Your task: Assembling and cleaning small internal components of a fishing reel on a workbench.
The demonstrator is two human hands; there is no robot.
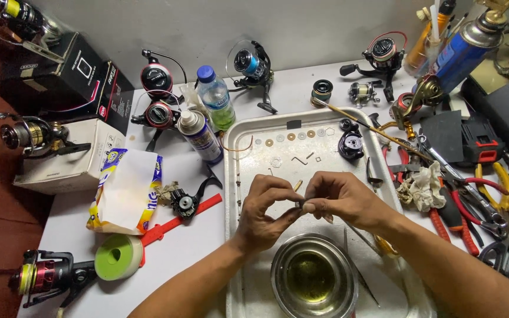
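My left hand (pixel 264 211) and my right hand (pixel 340 198) meet fingertip to fingertip over a white metal tray (pixel 233 176). Together they pinch a tiny dark part (pixel 299 203), too small to identify. A thin brass piece (pixel 297 185) pokes up just behind my fingers. Below my hands stands a steel bowl (pixel 314 277) of yellowish liquid. At the tray's far end lie a row of small washers (pixel 293 136), bent wire clips and a black reel part (pixel 351 143).
Several fishing reels (pixel 158 78) stand around the table, with a water bottle (pixel 215 98), spray can (pixel 200 136), tissue pack (pixel 127 189), green tape roll (pixel 118 257) and boxes (pixel 66 154) at left. Pliers, scissors (pixel 505 253), a rag (pixel 422 186) and a blue gas canister (pixel 464 52) crowd the right.
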